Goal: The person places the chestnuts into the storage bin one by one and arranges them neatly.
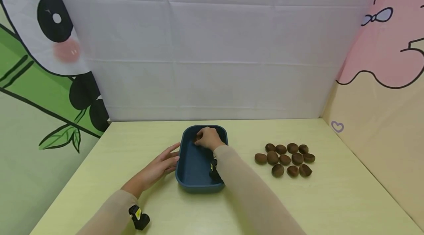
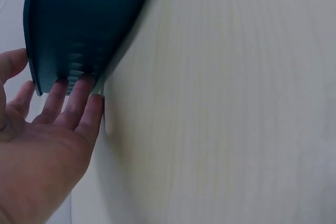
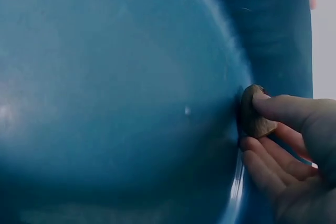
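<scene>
A deep blue rectangular tray (image 1: pixel 195 168) with rounded corners lies on the table, its long side running away from me. My right hand (image 1: pixel 209 138) is inside its far end and pinches a brown chestnut (image 3: pixel 254 111) between thumb and fingers, low against the tray's end wall in the right wrist view. In the head view that chestnut is mostly hidden by the hand. My left hand (image 1: pixel 160 165) rests its extended fingers (image 2: pixel 79 98) against the tray's left outer wall. The visible tray floor (image 3: pixel 105 77) is bare.
Several loose chestnuts (image 1: pixel 285 160) lie in uneven rows on the pale wooden table (image 1: pixel 245 205), right of the tray. A white cloth backdrop (image 1: pixel 215 62) rises behind the table. Printed cartoon panels (image 1: pixel 374 117) stand at both sides. Black wrist cameras (image 1: pixel 139 218) sit on both arms.
</scene>
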The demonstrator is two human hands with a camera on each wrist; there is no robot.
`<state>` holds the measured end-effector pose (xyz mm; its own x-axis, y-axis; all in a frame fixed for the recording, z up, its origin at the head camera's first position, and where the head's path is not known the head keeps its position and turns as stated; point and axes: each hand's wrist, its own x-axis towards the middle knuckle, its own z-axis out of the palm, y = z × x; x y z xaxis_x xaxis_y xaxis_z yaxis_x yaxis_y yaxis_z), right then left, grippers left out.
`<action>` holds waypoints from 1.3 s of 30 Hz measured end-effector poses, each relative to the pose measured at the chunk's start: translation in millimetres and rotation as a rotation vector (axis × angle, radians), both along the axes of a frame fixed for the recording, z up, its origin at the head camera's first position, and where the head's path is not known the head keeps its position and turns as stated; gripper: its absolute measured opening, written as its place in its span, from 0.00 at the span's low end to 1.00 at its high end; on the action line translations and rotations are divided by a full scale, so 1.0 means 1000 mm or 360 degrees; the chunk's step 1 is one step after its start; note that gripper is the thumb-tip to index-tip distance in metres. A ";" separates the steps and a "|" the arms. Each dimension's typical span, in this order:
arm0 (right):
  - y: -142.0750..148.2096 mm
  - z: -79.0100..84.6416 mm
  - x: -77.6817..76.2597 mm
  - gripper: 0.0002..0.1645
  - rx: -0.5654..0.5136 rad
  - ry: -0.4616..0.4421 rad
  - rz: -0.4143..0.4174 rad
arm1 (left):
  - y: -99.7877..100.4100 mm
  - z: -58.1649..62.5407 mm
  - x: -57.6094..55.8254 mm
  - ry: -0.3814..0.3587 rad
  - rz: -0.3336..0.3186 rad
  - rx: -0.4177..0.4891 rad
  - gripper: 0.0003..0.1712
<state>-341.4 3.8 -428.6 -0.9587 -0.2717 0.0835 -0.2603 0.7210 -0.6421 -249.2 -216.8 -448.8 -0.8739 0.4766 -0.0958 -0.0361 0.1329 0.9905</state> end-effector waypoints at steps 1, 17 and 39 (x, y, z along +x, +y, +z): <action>-0.001 -0.001 0.000 0.20 -0.0005 0.0023 -0.0009 | 0.000 0.000 0.000 0.0000 0.0000 0.0000 0.37; 0.010 0.022 -0.004 0.21 -0.0013 -0.0022 0.0022 | 0.001 -0.001 0.000 -0.0021 0.0044 -0.0008 0.36; 0.137 0.067 -0.007 0.21 0.0242 -0.0240 0.0295 | 0.003 0.003 0.004 -0.0010 0.0077 -0.0007 0.36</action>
<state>-348.5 140.4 -361.5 -0.8900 -0.4421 -0.1114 -0.3064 0.7610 -0.5718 -245.2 -214.3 -445.7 -0.8953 0.4334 -0.1032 -0.0486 0.1351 0.9896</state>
